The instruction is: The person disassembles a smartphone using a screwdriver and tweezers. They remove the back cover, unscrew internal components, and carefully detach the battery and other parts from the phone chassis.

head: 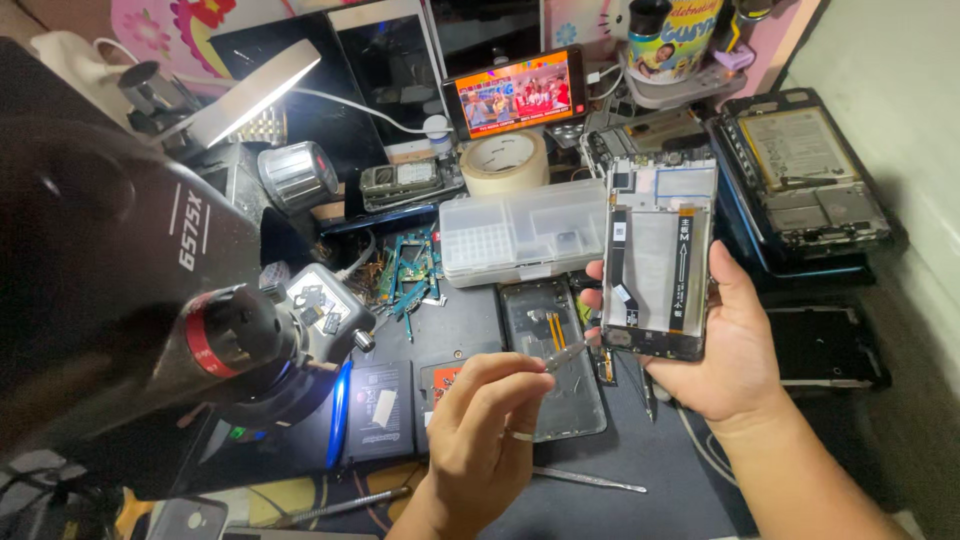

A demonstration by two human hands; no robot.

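Phone repair workshop: microscope [120,270], opened phones [805,170], parts box [520,235].

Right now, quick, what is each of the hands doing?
Left hand: closed, pinching thin metal tweezers.
Right hand: closed around an opened phone, held upright.

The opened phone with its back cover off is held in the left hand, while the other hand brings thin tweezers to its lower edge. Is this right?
Not quite. The head view shows the opened phone held in the right hand, not the left. The left hand is the one bringing the thin tweezers to its lower edge.
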